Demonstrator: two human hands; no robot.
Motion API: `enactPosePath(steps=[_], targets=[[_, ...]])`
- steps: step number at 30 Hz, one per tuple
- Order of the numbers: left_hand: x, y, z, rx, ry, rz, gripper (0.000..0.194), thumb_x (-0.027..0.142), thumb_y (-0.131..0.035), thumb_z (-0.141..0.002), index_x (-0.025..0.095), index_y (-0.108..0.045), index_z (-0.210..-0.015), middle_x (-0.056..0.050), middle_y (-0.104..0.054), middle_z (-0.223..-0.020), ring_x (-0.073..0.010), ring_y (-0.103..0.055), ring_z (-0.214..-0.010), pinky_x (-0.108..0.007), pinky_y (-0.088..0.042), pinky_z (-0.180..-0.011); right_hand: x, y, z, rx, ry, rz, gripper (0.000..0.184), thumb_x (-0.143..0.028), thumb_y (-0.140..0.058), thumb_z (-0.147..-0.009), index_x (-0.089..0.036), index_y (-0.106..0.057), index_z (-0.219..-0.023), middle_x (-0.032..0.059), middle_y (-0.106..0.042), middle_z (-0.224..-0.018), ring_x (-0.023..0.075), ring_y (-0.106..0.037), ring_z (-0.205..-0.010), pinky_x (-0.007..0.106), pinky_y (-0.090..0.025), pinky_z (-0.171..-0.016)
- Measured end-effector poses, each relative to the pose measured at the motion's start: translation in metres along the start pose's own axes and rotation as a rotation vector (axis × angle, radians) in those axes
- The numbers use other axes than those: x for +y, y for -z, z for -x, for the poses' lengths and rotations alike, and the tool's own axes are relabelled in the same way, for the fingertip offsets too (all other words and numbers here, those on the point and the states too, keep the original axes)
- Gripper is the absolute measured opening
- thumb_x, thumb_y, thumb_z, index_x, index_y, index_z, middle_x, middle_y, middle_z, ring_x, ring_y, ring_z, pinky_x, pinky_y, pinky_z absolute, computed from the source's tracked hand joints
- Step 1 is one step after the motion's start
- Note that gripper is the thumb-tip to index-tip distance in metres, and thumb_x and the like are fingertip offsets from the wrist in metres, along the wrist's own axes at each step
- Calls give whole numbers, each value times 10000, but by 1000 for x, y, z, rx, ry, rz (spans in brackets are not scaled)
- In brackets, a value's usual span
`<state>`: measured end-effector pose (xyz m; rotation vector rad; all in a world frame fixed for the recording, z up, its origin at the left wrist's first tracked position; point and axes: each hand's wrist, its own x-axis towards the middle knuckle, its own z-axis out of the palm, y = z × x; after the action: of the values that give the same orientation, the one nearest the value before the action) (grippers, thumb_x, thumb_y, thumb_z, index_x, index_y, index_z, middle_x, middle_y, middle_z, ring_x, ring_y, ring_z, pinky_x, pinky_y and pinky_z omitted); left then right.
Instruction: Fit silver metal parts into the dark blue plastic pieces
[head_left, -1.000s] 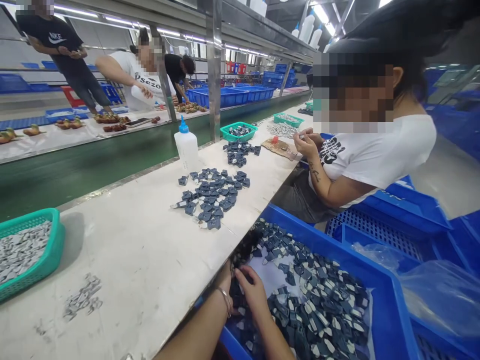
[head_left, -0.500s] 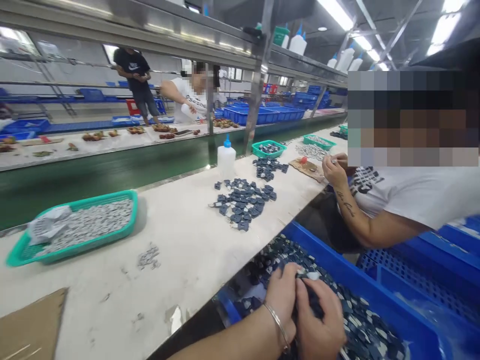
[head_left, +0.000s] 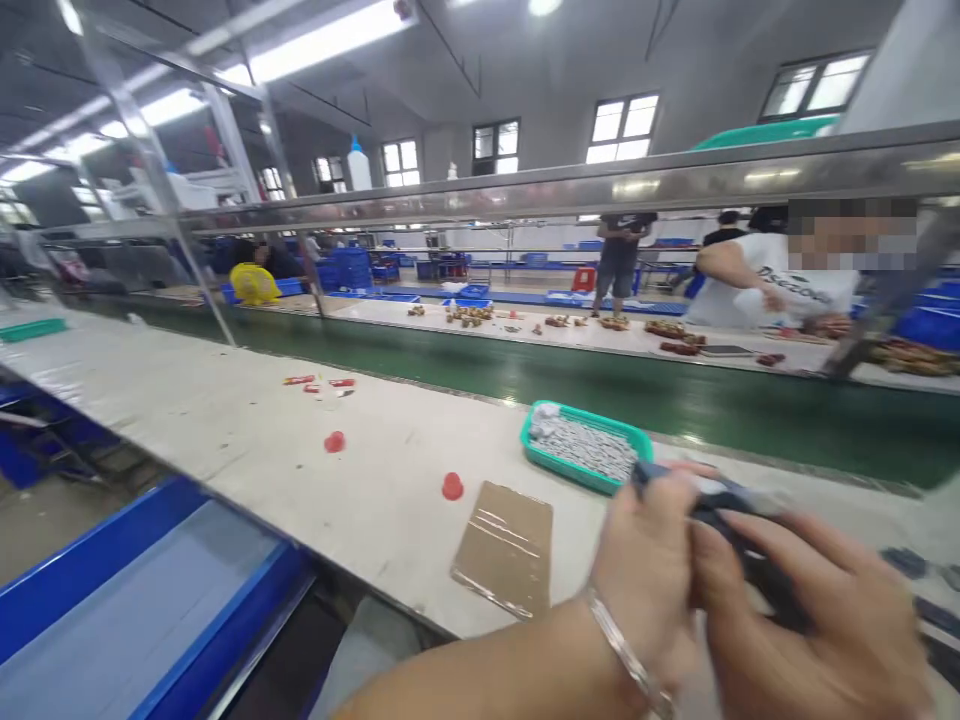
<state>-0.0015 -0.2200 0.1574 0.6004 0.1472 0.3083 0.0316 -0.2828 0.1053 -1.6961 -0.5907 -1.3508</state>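
My left hand [head_left: 651, 570] and my right hand [head_left: 810, 610] are raised together over the white table [head_left: 247, 420] at the lower right, both blurred by motion. Their fingers are cupped around a bunch of dark blue-grey small parts [head_left: 739, 525]. A silver bracelet [head_left: 626, 655] circles my left wrist. Just behind the hands stands a teal basket [head_left: 559, 458] filled with small grey pieces. A brown cardboard sheet [head_left: 506, 547] lies flat to the left of my left hand.
Red caps [head_left: 452, 487] and small red bits [head_left: 315, 382] lie on the table. A blue crate [head_left: 142, 600] sits below the table edge at the left. A green conveyor belt [head_left: 600, 380] runs behind; people work at the far bench [head_left: 765, 290].
The view has swung left, away from the blue crate of parts and the seated co-worker. My hands have lifted a handful of dark parts out of the crate and up over the table.
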Motion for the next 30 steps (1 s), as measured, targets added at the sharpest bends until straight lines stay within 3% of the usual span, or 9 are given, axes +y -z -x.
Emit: enactPosePath(steps=[4, 7, 11, 15, 18, 22, 26, 30], targets=[[93, 70, 9, 120, -200, -28, 227, 356, -578, -782, 148, -601, -870, -41, -611, -838, -139, -582, -800, -233, -449, -787, -92, -87, 23, -138, -36, -372, 141, -277, -673, -791, -195, -647, -903, 100, -582, -1034, 248, -558, -919, 431, -443, -829], [142, 132, 15, 243, -305, -59, 197, 351, -553, -812, 178, -568, -905, -13, -598, -885, -117, -577, -825, -209, -449, -789, -146, -136, 62, -268, -115, -559, 139, -276, -646, -805, -212, -631, -927, 78, -554, -1045, 234, -532, -933, 417, -445, -822], [176, 209, 12, 393, -310, -173, 193, 339, -509, -851, 164, -538, -927, -16, -585, -866, -129, -585, -789, -270, -476, -752, -184, -182, 122, -360, -187, -598, 129, -295, -613, -827, -200, -620, -914, 77, -560, -989, 224, -529, -888, 391, -459, -759], [183, 264, -7, 439, -241, -394, 258, 372, -507, -875, 138, -549, -975, -35, -599, -865, -166, -598, -769, -352, -502, -716, -189, -212, 160, -458, -280, -556, 181, -345, -550, -865, -184, -619, -910, 88, -556, -974, 229, -523, -902, 397, -460, -760], [187, 287, -24, 451, -251, -634, 280, 384, -508, -881, 134, -567, -990, -49, -612, -915, -186, -600, -842, -397, -490, -787, -187, -221, 168, -531, -311, -493, 233, -379, -498, -885, -191, -626, -935, 99, -537, -1021, 247, -501, -957, 426, -442, -795], [199, 304, -42, 505, -365, -1026, 240, 340, -547, -864, 144, -579, -1000, -66, -578, -1058, -226, -535, -1014, -468, -401, -924, -188, -230, 164, -628, -339, -415, 308, -386, -381, -927, -198, -609, -1015, 110, -516, -1095, 260, -475, -1031, 461, -410, -859], [209, 308, -49, 502, -430, -1391, 267, 270, -597, -825, 182, -562, -1075, -73, -498, -1177, -264, -449, -1110, -508, -350, -960, -186, -241, 161, -697, -393, -357, 381, -410, -317, -937, -191, -550, -1144, 126, -477, -1170, 264, -464, -1075, 456, -405, -886], [213, 305, -51, 422, -419, -1649, 307, 241, -601, -812, 235, -556, -1116, -74, -426, -1271, -293, -356, -1193, -502, -366, -953, -178, -249, 158, -756, -399, -318, 423, -453, -342, -914, -193, -523, -1195, 137, -429, -1230, 293, -425, -1122, 484, -387, -900]])
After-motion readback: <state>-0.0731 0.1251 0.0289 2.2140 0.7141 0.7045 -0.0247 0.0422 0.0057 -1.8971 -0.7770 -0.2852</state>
